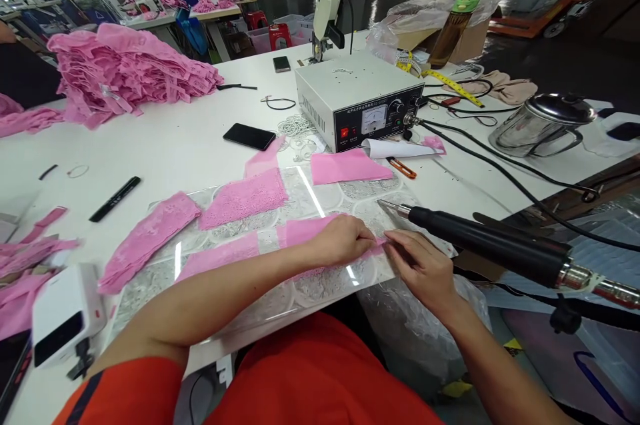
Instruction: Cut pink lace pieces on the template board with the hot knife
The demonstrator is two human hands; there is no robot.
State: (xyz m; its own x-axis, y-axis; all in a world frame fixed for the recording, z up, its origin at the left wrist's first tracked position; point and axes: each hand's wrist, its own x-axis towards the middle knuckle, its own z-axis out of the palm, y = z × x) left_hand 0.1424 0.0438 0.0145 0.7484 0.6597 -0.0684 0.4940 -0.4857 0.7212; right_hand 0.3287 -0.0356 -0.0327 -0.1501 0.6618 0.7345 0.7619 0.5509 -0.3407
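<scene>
Both hands, left [345, 238] and right [423, 268], nearly meet, pinching a pink fabric strip [306, 232] by one end near the surface's [190, 122] front edge. The cloth looks thin, flat and pale, perhaps slightly sheer.

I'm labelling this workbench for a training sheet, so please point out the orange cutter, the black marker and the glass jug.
Orange cutter [401, 168]: head view, on its handle.
Black marker [115, 199]: head view, mid-barrel.
Glass jug [525, 130]: head view, on its clear side.
</scene>
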